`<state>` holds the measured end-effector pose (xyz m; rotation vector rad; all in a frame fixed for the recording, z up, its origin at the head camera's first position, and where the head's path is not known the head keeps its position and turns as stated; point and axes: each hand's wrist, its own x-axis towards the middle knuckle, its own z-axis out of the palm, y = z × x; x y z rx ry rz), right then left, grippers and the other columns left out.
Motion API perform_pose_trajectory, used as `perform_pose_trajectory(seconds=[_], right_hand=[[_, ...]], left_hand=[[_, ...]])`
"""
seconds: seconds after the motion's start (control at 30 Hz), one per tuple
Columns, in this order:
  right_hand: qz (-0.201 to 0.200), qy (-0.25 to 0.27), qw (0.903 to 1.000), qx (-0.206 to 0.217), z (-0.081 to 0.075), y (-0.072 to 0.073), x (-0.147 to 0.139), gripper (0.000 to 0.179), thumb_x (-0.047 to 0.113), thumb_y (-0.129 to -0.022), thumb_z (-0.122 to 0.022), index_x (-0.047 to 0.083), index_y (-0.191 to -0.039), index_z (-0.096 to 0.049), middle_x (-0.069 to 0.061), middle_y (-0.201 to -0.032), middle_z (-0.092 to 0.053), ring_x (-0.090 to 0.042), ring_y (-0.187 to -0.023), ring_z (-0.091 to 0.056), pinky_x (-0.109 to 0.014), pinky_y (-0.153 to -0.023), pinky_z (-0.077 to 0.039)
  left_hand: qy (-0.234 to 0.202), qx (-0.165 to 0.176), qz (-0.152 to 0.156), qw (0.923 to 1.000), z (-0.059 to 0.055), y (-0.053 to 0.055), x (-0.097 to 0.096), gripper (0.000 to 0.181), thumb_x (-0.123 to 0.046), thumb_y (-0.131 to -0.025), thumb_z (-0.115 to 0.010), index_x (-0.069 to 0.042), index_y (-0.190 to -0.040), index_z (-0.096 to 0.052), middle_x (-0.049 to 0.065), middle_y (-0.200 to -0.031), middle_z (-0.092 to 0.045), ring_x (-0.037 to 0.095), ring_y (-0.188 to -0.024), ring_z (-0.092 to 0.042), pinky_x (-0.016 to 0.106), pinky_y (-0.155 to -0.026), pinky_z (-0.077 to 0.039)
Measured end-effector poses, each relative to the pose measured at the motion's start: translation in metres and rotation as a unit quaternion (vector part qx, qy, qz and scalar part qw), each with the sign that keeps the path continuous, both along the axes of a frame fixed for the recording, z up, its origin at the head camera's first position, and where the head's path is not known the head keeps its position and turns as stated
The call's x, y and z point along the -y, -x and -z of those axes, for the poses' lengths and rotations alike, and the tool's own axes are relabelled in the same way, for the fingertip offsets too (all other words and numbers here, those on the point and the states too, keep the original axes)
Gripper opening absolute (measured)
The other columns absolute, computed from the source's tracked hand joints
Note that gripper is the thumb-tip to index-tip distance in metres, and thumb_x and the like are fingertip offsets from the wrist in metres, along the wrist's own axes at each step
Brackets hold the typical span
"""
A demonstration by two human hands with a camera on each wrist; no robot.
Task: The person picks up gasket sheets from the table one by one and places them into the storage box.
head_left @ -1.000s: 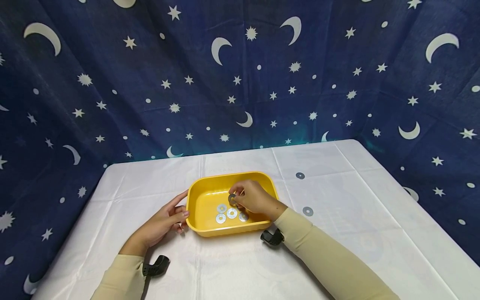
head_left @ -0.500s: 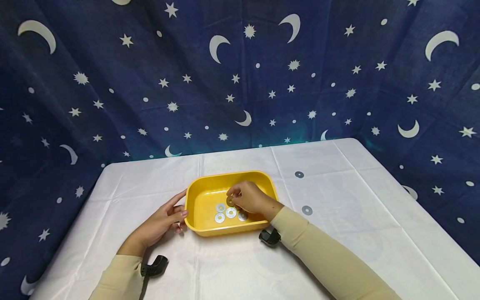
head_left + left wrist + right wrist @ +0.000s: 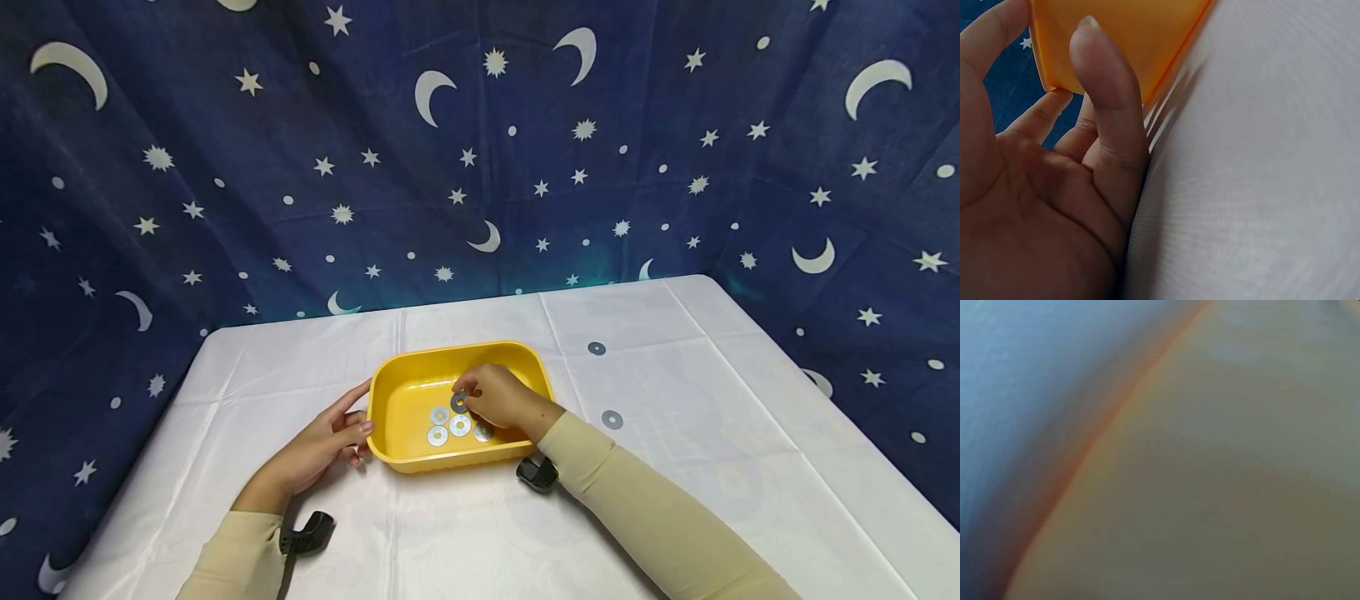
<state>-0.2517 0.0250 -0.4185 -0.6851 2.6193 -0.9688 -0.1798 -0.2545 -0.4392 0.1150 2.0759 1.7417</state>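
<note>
A yellow plastic tray [image 3: 450, 461] stands in front of me with several flat silver washers [image 3: 437, 435] lying on its floor near the front. My right hand [image 3: 501, 398] reaches inside over the right wall and pinches a darker-looking washer [image 3: 459, 402] between thumb and fingers, close to the others. At the tray's left end, my left hand [image 3: 318, 446] touches the outer wall and rim with loosely spread fingers. The left wrist view has this palm [image 3: 1041, 212] beside the yellow wall [image 3: 1141, 37]. Only a blurred tray wall [image 3: 1210, 487] fills most of the right wrist view.
Two more washers lie to the tray's right on the white-covered table [image 3: 480, 533], one farther back [image 3: 596, 348] and one nearer [image 3: 612, 419]. A dark blue curtain [image 3: 375, 225] with moons and stars hangs behind and at the sides. Black wrist devices [image 3: 309, 533] are worn on both arms.
The right hand has lowered the pinched washer slightly toward the tray floor, beside the lying washers. The left hand stays at the tray's left end. The head view has shifted slightly.
</note>
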Motion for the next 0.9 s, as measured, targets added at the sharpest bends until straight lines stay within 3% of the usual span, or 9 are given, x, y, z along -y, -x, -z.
perform_pose_trajectory(seconds=[0.37,0.53,0.7,0.9], right_hand=[[0.015,0.004,0.9999,0.007,0.000,-0.001,0.000,0.021,0.006,-0.084,-0.060,0.011,-0.103,-0.068,0.002,-0.087,-0.063,-0.011,-0.076,-0.055,-0.022,-0.073,-0.048],[0.010,0.019,0.9998,-0.001,-0.002,-0.002,-0.001,0.019,0.012,-0.085,-0.061,0.012,-0.103,-0.068,0.004,-0.084,-0.061,-0.011,-0.069,-0.055,-0.021,-0.063,-0.048],[0.027,0.080,0.9956,-0.042,-0.009,-0.004,-0.005,0.020,0.018,-0.085,-0.058,0.012,-0.102,-0.068,0.004,-0.079,-0.060,-0.013,-0.062,-0.051,-0.022,-0.056,-0.045],[0.038,0.131,0.9854,-0.101,-0.019,-0.006,-0.021,0.018,0.016,-0.086,-0.059,0.011,-0.101,-0.068,0.005,-0.076,-0.059,-0.013,-0.067,-0.052,-0.023,-0.060,-0.046]], left_hand=[[0.007,0.000,-0.004,1.0000,0.000,0.000,0.000,0.066,-0.026,-0.091,-0.056,-0.037,-0.144,-0.019,0.013,-0.103,-0.050,0.019,-0.073,-0.055,0.029,-0.064,-0.053],[0.001,-0.001,-0.005,1.0000,0.001,0.000,0.001,0.067,-0.025,-0.091,-0.057,-0.036,-0.145,-0.019,0.011,-0.100,-0.050,0.019,-0.072,-0.055,0.028,-0.063,-0.053],[-0.005,0.002,-0.006,1.0000,0.002,-0.001,0.001,0.067,-0.023,-0.091,-0.057,-0.035,-0.145,-0.018,0.010,-0.098,-0.049,0.018,-0.071,-0.055,0.027,-0.063,-0.053],[-0.006,0.004,-0.006,1.0000,0.000,-0.001,-0.001,0.067,-0.022,-0.091,-0.056,-0.034,-0.145,-0.018,0.011,-0.100,-0.048,0.018,-0.072,-0.055,0.027,-0.063,-0.053]])
